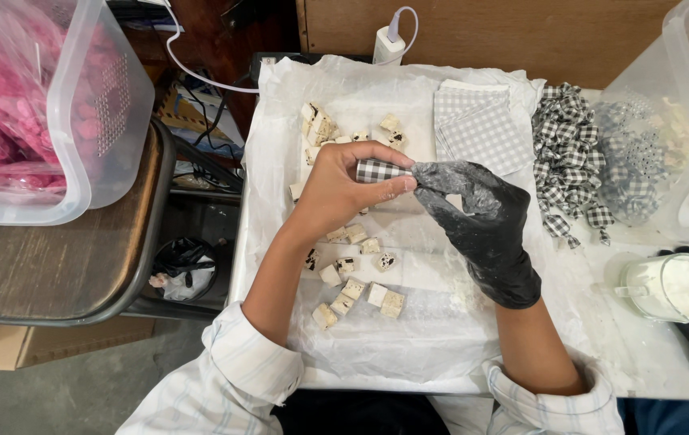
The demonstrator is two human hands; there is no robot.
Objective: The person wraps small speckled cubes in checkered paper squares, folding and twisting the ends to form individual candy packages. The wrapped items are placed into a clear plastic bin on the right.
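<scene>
My bare left hand (343,187) pinches a small piece wrapped in black-and-white checked paper (378,170) over the middle of a white plastic-covered tray (280,242). My right hand (477,221), in a black glove dusted with white powder, grips the right end of the same wrapper, fingertips closed on it. Several pale candy cubes (356,288) lie on the tray below the hands. More cubes (322,127) sit toward the tray's far side.
A stack of grey checked paper squares (477,129) lies at the far right of the tray, beside a heap of wrapped checked pieces (566,161). Clear bins stand at right (682,97) and left (78,121), the left holding pink items. A lidded white jar (674,286) sits near right.
</scene>
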